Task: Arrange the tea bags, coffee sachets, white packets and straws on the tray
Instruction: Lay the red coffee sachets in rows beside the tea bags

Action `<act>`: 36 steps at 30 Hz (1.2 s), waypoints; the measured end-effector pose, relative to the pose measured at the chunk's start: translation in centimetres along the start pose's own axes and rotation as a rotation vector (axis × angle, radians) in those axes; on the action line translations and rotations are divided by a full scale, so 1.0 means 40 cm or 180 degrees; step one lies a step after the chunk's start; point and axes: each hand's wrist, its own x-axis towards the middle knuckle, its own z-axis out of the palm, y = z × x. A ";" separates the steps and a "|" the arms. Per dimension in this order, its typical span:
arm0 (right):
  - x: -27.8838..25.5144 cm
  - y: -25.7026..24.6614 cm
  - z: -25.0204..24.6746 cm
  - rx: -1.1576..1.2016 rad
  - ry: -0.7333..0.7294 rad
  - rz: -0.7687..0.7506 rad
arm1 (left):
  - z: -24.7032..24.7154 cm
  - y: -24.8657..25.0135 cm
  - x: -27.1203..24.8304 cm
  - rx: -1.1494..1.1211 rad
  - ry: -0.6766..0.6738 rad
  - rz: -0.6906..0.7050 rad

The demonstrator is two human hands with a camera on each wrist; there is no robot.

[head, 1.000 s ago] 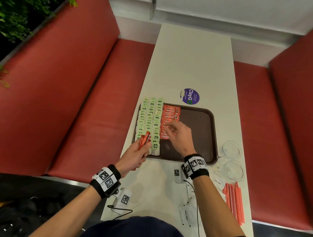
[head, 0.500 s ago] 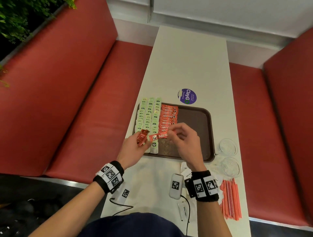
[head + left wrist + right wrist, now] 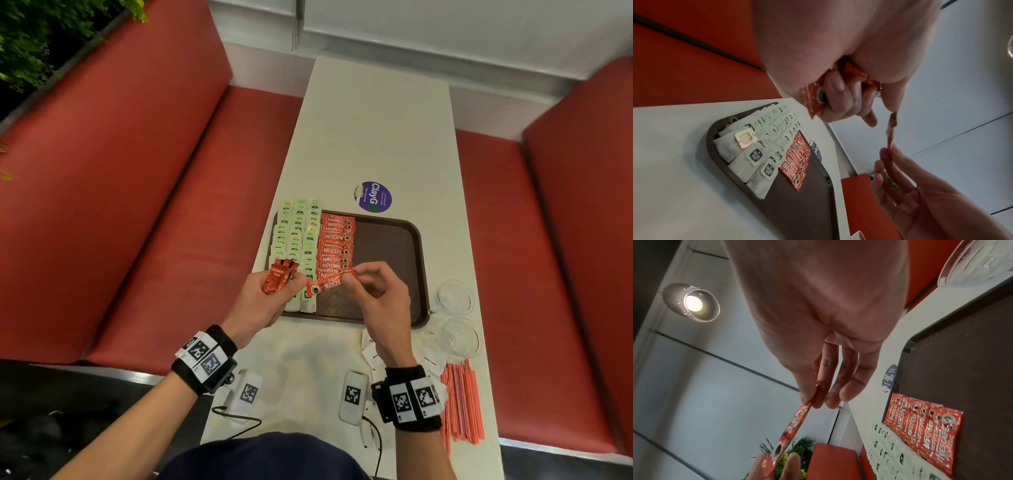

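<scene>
A brown tray (image 3: 387,240) holds rows of green-tagged tea bags (image 3: 294,233) on its left side and a column of red coffee sachets (image 3: 335,243) beside them. My left hand (image 3: 291,284) grips a small bundle of red sachets (image 3: 279,279) above the tray's near left corner. My right hand (image 3: 349,275) pinches one end of a single red sachet (image 3: 329,282); its other end meets my left thumb (image 3: 893,104). White packets (image 3: 371,349) and orange straws (image 3: 460,401) lie on the table near my right wrist.
Two empty glass cups (image 3: 455,296) stand right of the tray. A purple sticker (image 3: 373,197) lies beyond it. White tagged devices (image 3: 352,397) with cables sit near the table's front edge. Red benches (image 3: 137,205) flank the narrow table.
My right hand left the sachet column on the tray, came back to my left hand and now pinches one sachet drawn sideways from the bundle. The left hand rose slightly.
</scene>
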 end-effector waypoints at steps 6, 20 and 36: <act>0.012 -0.010 -0.006 -0.0005 -0.0121 -0.0016 | 0.023 0.021 -0.013 0.0782 -0.0213 0.0185; 0.015 -0.015 0.028 -0.0326 -0.0709 -0.0056 | 0.068 0.085 -0.020 0.0822 -0.0294 0.0208; -0.019 0.062 0.050 -0.0590 -0.0502 -0.0364 | 0.047 0.052 0.006 0.0286 0.0510 -0.0044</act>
